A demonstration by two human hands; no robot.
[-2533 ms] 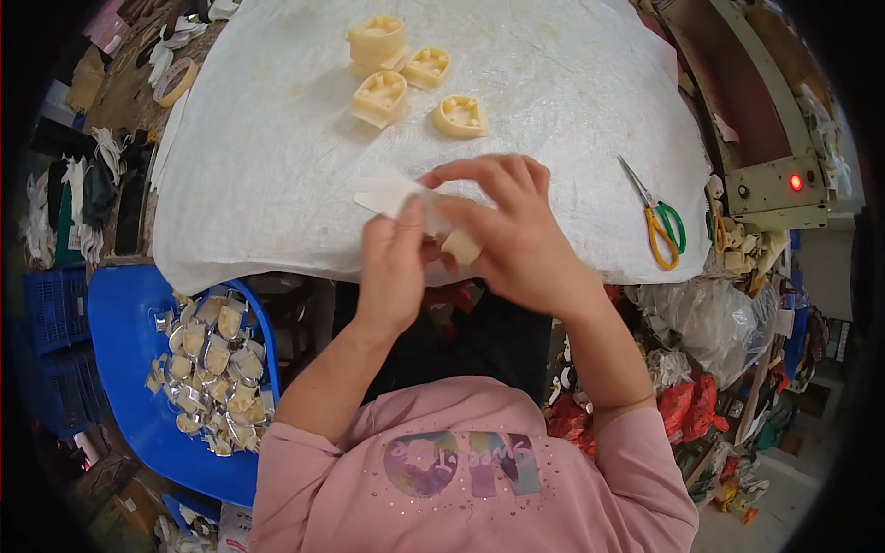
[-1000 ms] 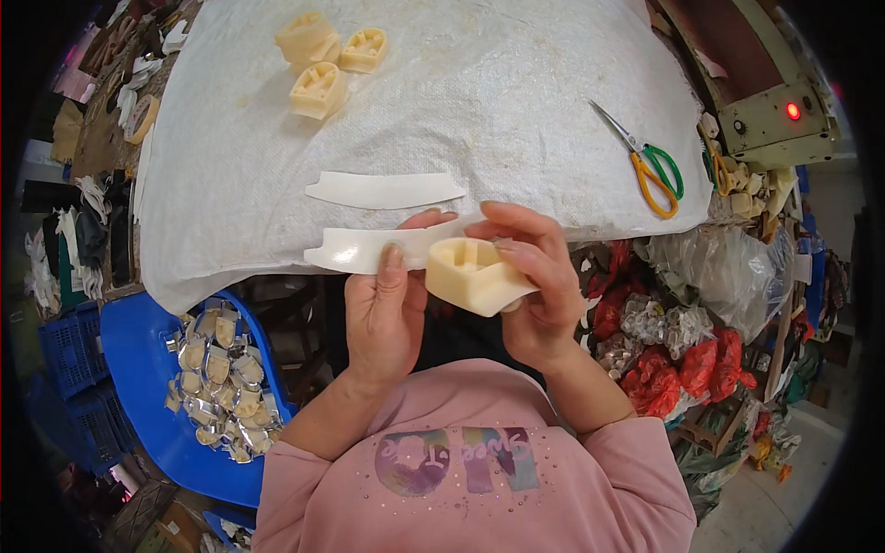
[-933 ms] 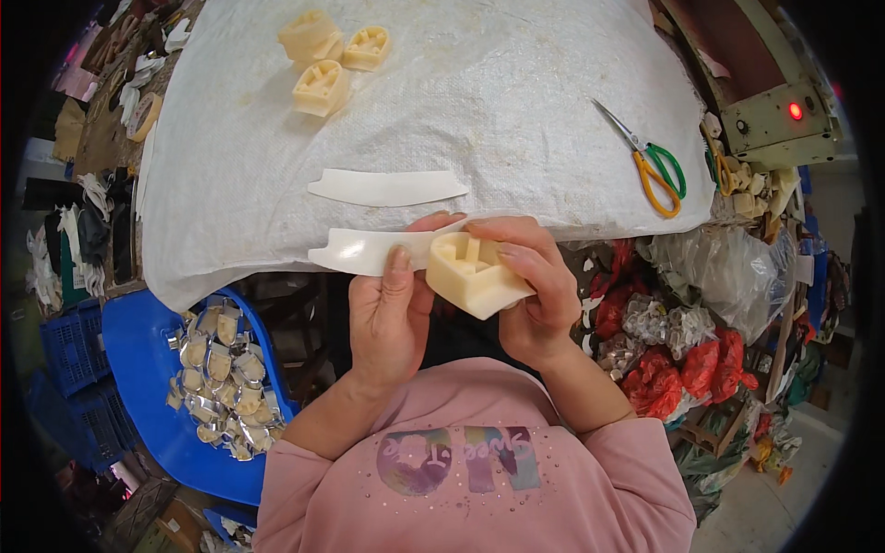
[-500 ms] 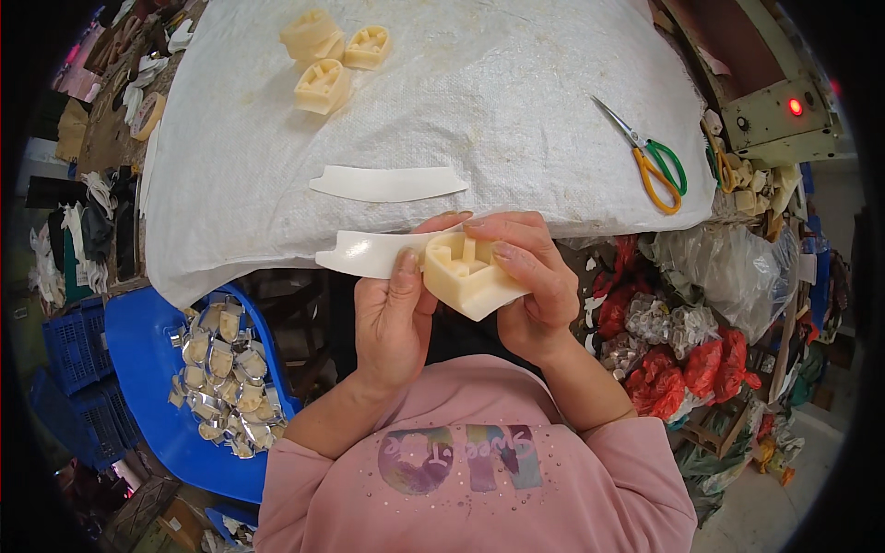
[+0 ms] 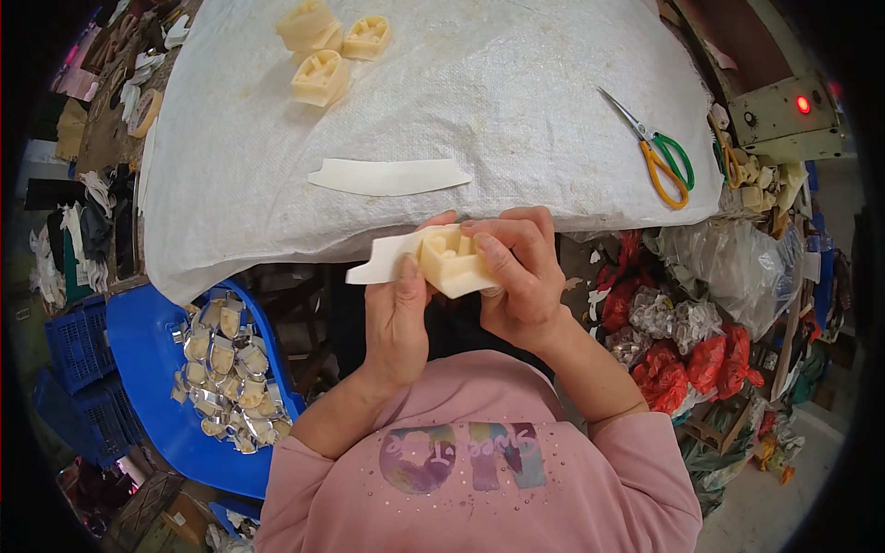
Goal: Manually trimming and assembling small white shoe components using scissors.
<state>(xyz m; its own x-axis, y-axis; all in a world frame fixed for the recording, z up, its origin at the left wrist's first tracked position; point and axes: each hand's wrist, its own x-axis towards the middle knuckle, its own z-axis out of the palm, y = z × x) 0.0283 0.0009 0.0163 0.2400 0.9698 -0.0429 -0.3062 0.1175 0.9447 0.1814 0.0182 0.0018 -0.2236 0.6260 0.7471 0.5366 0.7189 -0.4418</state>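
I hold a cream-coloured moulded piece (image 5: pixel 454 264) in front of my chest, below the table's near edge. My right hand (image 5: pixel 518 272) wraps over it from the right. My left hand (image 5: pixel 398 318) grips it from below, thumb pressed on its left side. A white curved strip (image 5: pixel 387 261) lies against the piece and sticks out to the left between my fingers. A second white strip (image 5: pixel 389 176) lies flat on the white woven sheet (image 5: pixel 516 101) covering the table.
Three cream moulded pieces (image 5: pixel 324 46) sit at the table's far left. Scissors with orange and green handles (image 5: pixel 660 157) lie at the right. A blue tub (image 5: pixel 147 369) with several wrapped pieces stands at my lower left. Bags and clutter crowd the right side.
I have lowered the piece from the table toward my chest and turned it in both hands. One white strip now lies on the sheet, the other stays against the piece.
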